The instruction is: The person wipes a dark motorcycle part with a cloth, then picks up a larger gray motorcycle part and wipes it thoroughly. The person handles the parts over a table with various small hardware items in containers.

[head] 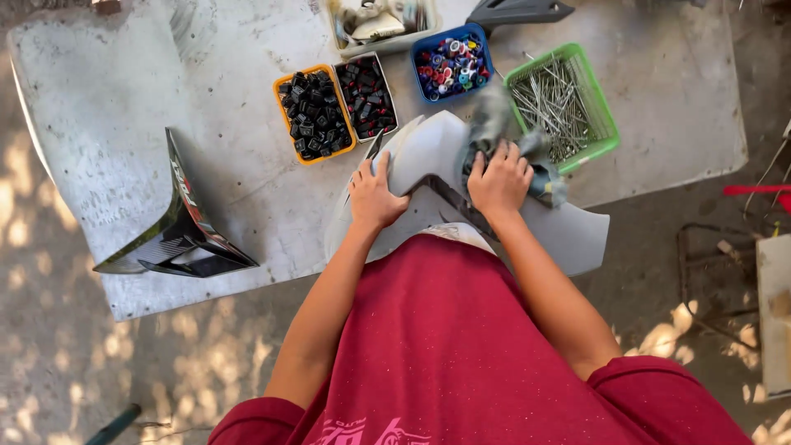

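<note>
A curved grey plastic body panel [428, 152] lies in front of me at the near edge of a worn grey work surface [124, 107]. My left hand [375, 194] presses flat on the panel's left side and holds it. My right hand [498, 181] grips a grey-blue rag [494, 115] pressed against the panel's right part. The rag looks blurred.
Behind the panel stand an orange tray [280, 91] and a white tray [389, 91] of small black parts, a blue tray [486, 62] of coloured caps, and a green basket [606, 124] of nails. A black fairing piece [185, 235] lies left. A red tool [754, 190] is at the right.
</note>
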